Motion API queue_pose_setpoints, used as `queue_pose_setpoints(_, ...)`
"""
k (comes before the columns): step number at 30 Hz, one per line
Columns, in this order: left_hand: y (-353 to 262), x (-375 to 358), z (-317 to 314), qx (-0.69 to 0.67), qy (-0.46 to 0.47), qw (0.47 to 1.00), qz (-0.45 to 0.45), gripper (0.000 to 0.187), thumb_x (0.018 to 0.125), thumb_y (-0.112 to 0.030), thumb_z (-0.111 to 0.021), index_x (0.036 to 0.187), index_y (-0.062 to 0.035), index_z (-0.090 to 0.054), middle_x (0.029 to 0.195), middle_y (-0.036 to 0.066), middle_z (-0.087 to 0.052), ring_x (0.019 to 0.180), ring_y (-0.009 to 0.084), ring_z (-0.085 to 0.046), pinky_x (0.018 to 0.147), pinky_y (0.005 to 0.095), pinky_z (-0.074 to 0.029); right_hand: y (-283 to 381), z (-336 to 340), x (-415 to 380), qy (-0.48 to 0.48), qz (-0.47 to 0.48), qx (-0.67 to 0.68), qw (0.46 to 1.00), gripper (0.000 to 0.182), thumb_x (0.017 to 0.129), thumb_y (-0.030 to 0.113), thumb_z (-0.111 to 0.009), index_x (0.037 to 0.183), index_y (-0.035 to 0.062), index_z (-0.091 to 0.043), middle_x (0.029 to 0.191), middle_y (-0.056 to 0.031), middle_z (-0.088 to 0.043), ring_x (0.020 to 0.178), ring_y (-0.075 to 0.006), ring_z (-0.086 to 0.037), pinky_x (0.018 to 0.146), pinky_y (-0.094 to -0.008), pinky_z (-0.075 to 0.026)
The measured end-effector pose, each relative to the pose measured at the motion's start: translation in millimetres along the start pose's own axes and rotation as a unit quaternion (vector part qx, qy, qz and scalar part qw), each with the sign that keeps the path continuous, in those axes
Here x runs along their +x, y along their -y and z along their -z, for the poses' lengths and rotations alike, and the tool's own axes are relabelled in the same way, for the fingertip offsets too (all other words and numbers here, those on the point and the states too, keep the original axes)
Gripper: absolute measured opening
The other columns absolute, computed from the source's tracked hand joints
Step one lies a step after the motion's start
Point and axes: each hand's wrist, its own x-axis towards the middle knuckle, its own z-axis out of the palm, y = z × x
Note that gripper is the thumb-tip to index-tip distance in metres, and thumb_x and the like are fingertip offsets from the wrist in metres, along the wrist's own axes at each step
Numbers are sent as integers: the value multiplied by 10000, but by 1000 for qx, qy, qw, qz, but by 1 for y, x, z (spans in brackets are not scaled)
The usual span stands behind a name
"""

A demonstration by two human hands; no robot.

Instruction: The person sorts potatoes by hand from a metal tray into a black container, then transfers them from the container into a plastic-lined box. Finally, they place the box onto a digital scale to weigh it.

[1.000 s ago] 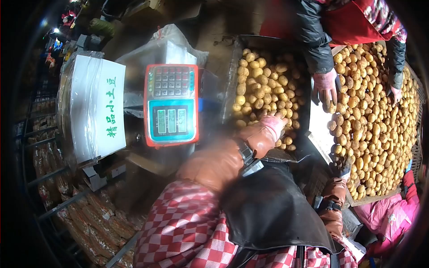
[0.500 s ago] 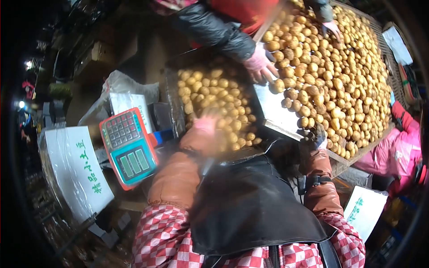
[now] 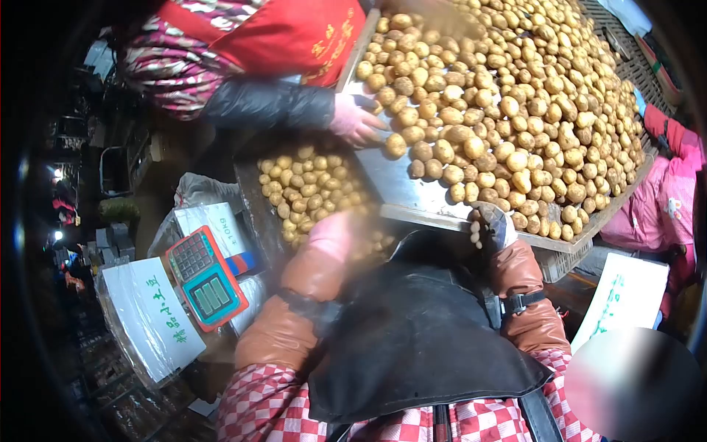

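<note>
My left hand (image 3: 333,234), in a pink glove and smeared by motion, is over the lower edge of a box (image 3: 254,180) of small potatoes (image 3: 305,184). Its fingers are too blurred to make out. At the front edge of a tilted metal-lined table (image 3: 390,184) is my right hand (image 3: 498,225), in a light glove with dark soiled fingers. Those fingers are apart and a little bent, touching or beside the nearest potatoes of a large heap (image 3: 530,140). Brown sleeve covers reach both wrists, and a black apron (image 3: 420,324) hangs before me.
Across the table, a co-worker's pink-gloved hand (image 3: 357,121) rests by the heap's left edge. Another person in pink (image 3: 648,191) stands at the right. A red and teal scale panel (image 3: 208,280) and lettered white boards (image 3: 155,313) are left of the box.
The view has shifted, and the heap shows larger. My left hand has drawn back toward the box's near edge. My right hand has moved left along the table edge, its fingers more bent.
</note>
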Motion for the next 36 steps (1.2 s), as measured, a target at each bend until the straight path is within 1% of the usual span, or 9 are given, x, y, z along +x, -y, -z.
queue_pose_setpoints(3,-43,35,-43,-225,-87,969,-53,314,893,-93,-530,1177,-76,-662,1043,190,-696,875,308,-687,782,376,-546,109,9,-46,-27,-148,86,985,90,886,129,-606,899,78,-679,774,-75,-669,655,-167,-637,566,-296,-511)
queue_pose_setpoints(14,-172,117,-118,-216,-72,966,120,734,979,-565,-258,1216,32,-614,1233,260,-616,1158,365,-584,1007,421,-408,97,77,-97,-138,-222,213,941,272,921,305,-596,1059,88,-688,603,-33,-536,449,-119,-487,402,-244,-381)
queue_pose_setpoints(17,-152,87,-107,-88,-121,989,-19,286,1002,-216,-440,1146,-20,-590,1158,249,-623,1100,373,-598,966,444,-451,91,81,-97,-140,-215,216,942,339,923,382,-598,1002,62,-678,597,-39,-549,440,-124,-492,393,-249,-381)
queue_pose_setpoints(22,-65,44,-68,-640,-250,725,52,350,861,-89,-658,1192,-57,-549,1121,132,-615,1017,241,-585,918,377,-490,57,104,-84,-80,-171,222,957,377,999,368,-523,1273,115,-577,718,-41,-613,540,-147,-577,431,-251,-446)
queue_pose_setpoints(24,-6,33,-62,-388,-417,819,68,536,789,-105,-747,1279,-73,-531,1188,172,-571,1082,291,-583,952,385,-484,31,108,-70,-143,36,-25,989,363,998,348,-532,1271,112,-576,745,-39,-616,563,-138,-577,452,-250,-460)
queue_pose_setpoints(25,10,18,-65,22,-478,875,70,611,764,-116,-774,1321,-87,-523,1226,194,-545,1115,318,-578,969,391,-480,51,102,-68,-164,-4,86,983,363,997,325,-540,1272,90,-569,774,-37,-616,587,-129,-576,480,-250,-476)
queue_pose_setpoints(26,16,14,-67,0,-467,882,61,591,795,-140,-744,1336,-76,-518,1256,203,-537,1148,350,-561,987,411,-470,71,96,-67,-193,-38,197,960,363,996,302,-548,1272,67,-562,803,-35,-616,611,-119,-575,509,-249,-492)
queue_pose_setpoints(29,5,1,-79,-42,-449,893,13,535,842,-199,-703,1332,-69,-533,1280,222,-539,1177,382,-548,1000,429,-463,57,108,-39,-247,218,-242,913,309,989,224,-578,1234,38,-609,916,-46,-654,710,-105,-595,645,-248,-516)
queue_pose_setpoints(36,-28,6,-130,-199,-358,909,-71,392,894,-169,-653,1264,-58,-593,1220,181,-619,1131,313,-598,967,384,-478,109,59,30,-58,103,-421,900,291,878,110,-607,1162,113,-671,1096,-148,-676,1006,-298,-654,902,-357,-510)
